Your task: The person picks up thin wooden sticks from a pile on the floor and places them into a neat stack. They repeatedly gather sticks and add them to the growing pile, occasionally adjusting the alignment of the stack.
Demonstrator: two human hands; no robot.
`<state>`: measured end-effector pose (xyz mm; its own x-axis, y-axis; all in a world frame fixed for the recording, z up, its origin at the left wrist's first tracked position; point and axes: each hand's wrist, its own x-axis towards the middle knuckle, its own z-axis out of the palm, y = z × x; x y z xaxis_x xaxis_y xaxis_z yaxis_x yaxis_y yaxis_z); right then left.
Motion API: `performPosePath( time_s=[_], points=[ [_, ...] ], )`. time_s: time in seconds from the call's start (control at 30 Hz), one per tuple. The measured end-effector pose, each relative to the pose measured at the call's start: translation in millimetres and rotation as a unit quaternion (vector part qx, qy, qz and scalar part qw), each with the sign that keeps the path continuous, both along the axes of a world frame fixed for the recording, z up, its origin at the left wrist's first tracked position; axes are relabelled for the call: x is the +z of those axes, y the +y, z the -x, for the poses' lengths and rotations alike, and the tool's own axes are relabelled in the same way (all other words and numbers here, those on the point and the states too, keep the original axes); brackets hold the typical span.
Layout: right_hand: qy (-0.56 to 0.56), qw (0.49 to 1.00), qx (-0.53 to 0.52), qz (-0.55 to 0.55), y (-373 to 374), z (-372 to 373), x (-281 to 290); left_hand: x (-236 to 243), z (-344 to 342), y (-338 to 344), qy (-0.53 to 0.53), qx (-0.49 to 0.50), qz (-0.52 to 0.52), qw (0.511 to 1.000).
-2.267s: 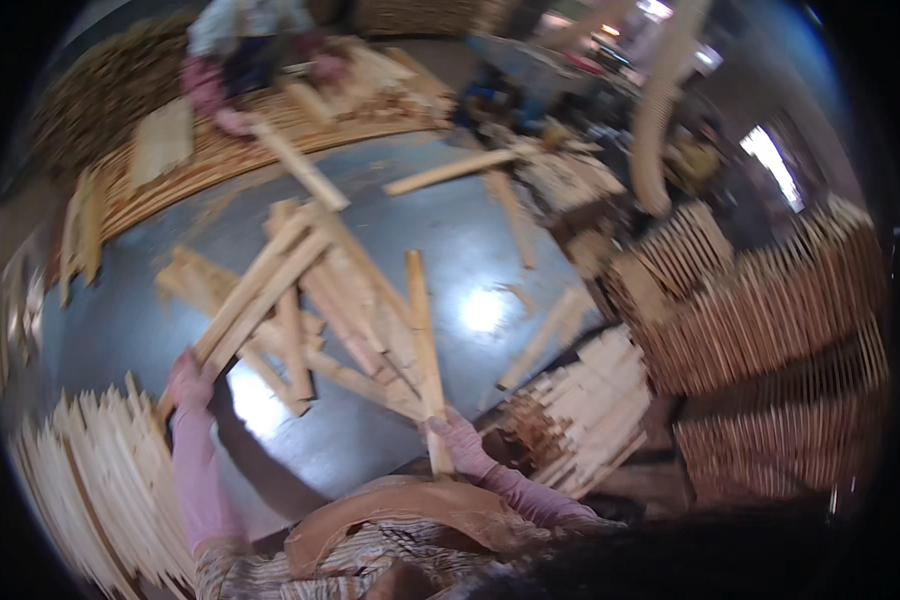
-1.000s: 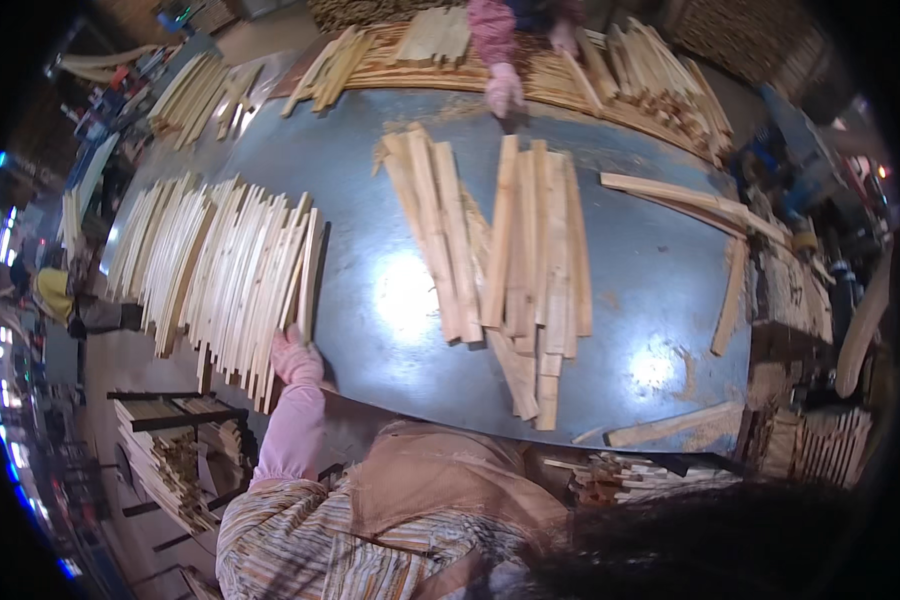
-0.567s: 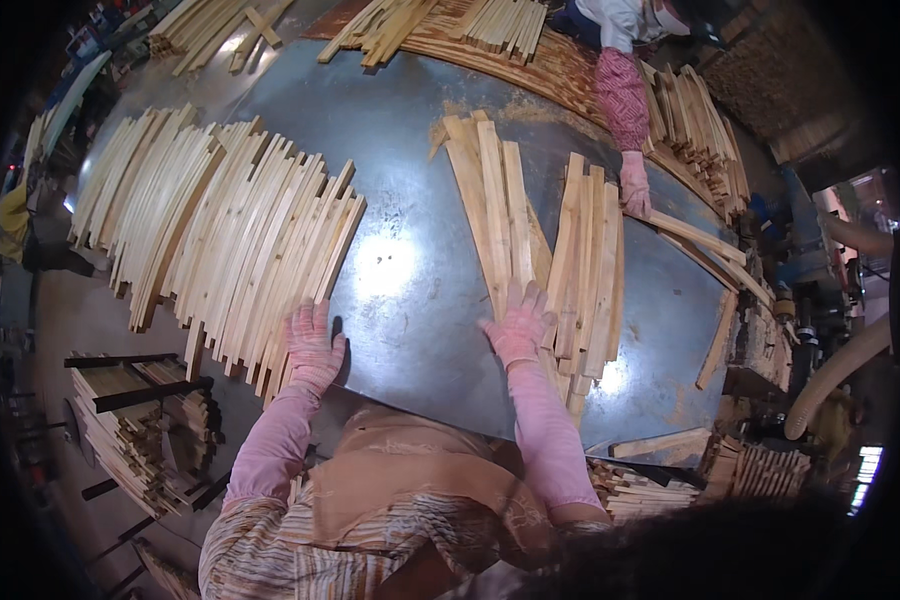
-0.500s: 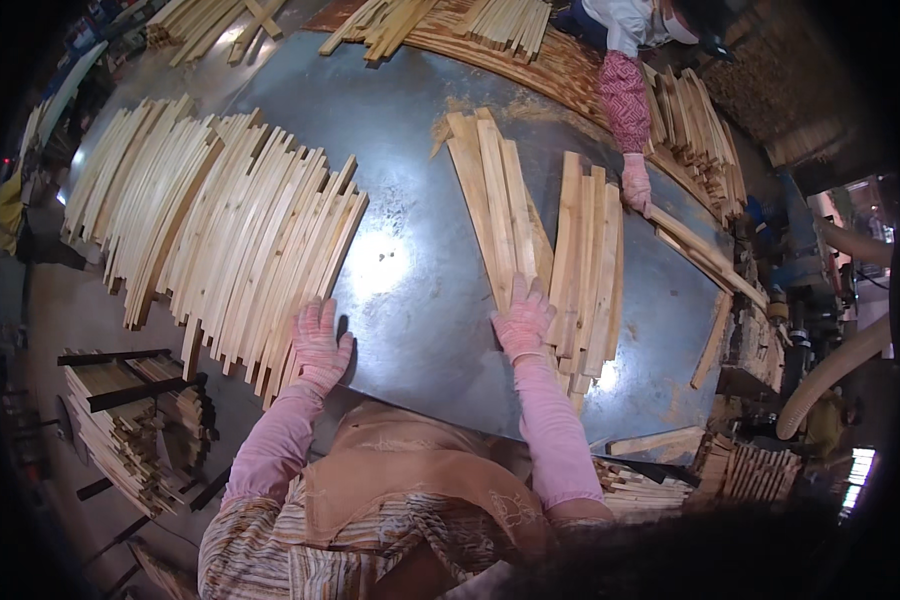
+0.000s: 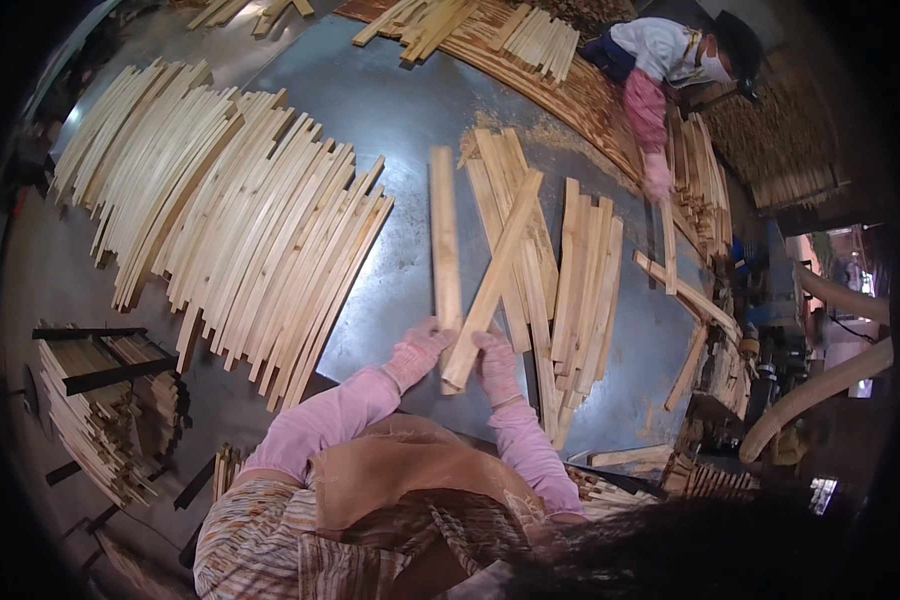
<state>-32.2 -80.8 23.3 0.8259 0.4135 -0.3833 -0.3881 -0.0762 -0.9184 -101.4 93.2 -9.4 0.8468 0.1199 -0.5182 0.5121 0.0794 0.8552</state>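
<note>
Both my hands wear pinkish gloves and pink sleeves. My left hand grips the near end of an upright-lying wooden strip, slightly blurred. In my right hand is a second wooden strip, slanting up to the right across a loose pile of strips. The near ends of the two held strips meet between my hands. To the left lies a wide row of strips side by side on the metal table. Another small bunch of strips lies right of the pile.
Across the table a person in a pink sleeve holds a wooden strip. Stacked strips stand on a black rack at lower left. A thick hose curves at the right. Sawdust lies near the table's far edge.
My left hand has left the row's edge and moved right, now holding a strip. My right hand has lifted a strip from the pile. The other person's hand now holds a strip pointing toward me.
</note>
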Motion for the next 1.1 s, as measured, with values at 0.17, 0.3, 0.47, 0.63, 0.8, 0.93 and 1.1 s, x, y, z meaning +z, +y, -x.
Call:
performPosePath(
  time_s=[0.17,0.3,0.47,0.63,0.8,0.93,1.1],
  points=[
    [-0.092,0.899,0.138,0.405,69,42,8,38,66,64,0.108,0.013,-0.301,0.947],
    [-0.204,0.848,0.377,0.311,134,95,-19,28,108,89,0.025,-0.087,-0.601,0.794],
    [-0.322,0.795,0.333,0.392,124,37,-14,19,133,126,-0.015,-0.154,-0.663,0.732],
    [-0.253,0.689,0.009,0.679,-18,-33,-31,22,123,103,-0.041,-0.117,-0.593,0.795],
    [-0.246,0.754,0.054,0.607,-33,-28,-47,15,68,50,-0.214,-0.040,-0.346,0.913],
    [-0.269,0.802,0.264,0.464,-55,25,-86,-12,8,8,-0.003,-0.020,0.043,0.999],
    [-0.212,0.737,0.007,0.642,-147,57,14,36,26,-5,0.028,-0.007,-0.296,0.955]
  ],
)
